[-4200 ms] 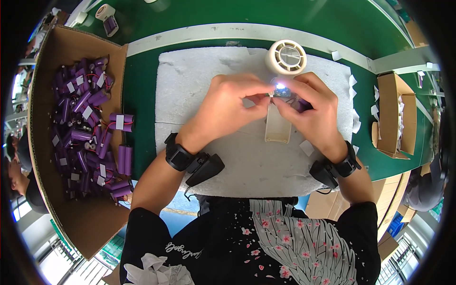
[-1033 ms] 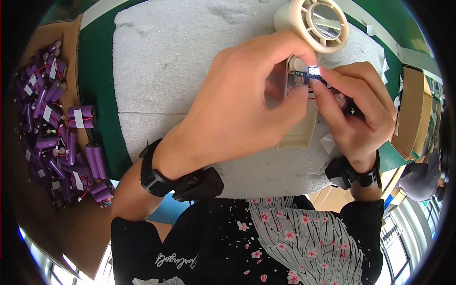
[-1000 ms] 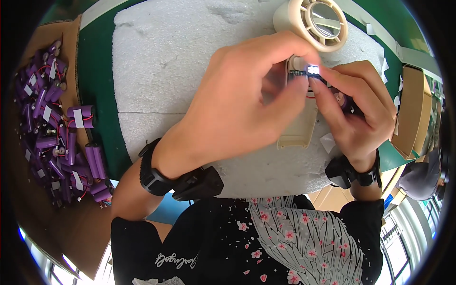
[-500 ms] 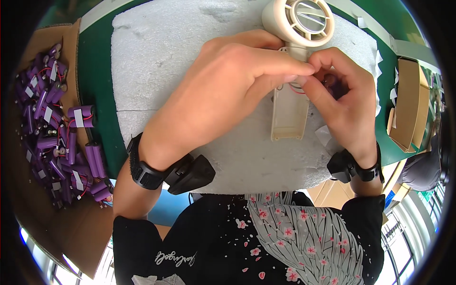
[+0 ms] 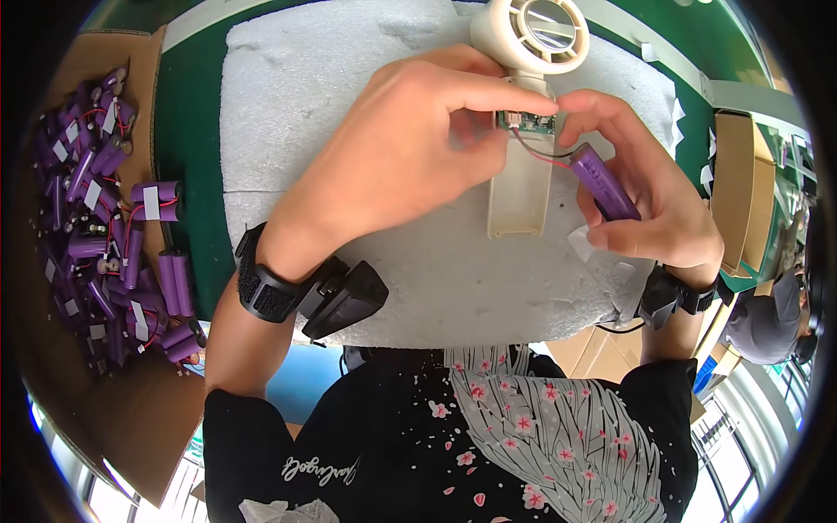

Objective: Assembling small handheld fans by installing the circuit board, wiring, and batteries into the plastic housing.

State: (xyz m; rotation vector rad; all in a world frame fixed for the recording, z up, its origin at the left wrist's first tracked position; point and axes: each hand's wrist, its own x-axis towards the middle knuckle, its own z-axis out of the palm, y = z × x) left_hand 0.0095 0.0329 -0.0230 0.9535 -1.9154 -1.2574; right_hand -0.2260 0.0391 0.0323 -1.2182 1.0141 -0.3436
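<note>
A cream handheld fan (image 5: pixel 519 205) lies on the foam pad, its round head pointing away from me and its handle shell open. Inside, near the neck, shows a green circuit board (image 5: pixel 534 121). My left hand (image 5: pixel 414 131) grips the fan from the left; its index finger reaches across the board, and the thumb is by the shell's left edge. The fingers behind are hidden. My right hand (image 5: pixel 645 187) holds a purple battery (image 5: pixel 605 185) to the right of the shell, tilted, between thumb and curled fingers. Thin red and dark wires (image 5: pixel 540 155) run from the battery to the board.
A cardboard box (image 5: pixel 144 418) at the left holds many purple battery packs (image 5: pixel 91 209) with wires. The white foam pad (image 5: pixel 296 96) covers much of the green table (image 5: pixel 193 113). Another open carton (image 5: pixel 741 187) stands at the right. A person (image 5: pixel 767 322) is beyond it.
My right hand has moved right and down away from the left, bringing the battery into view. The left thumb has drawn back from the wires, uncovering the board. The fan appears slightly farther up and left.
</note>
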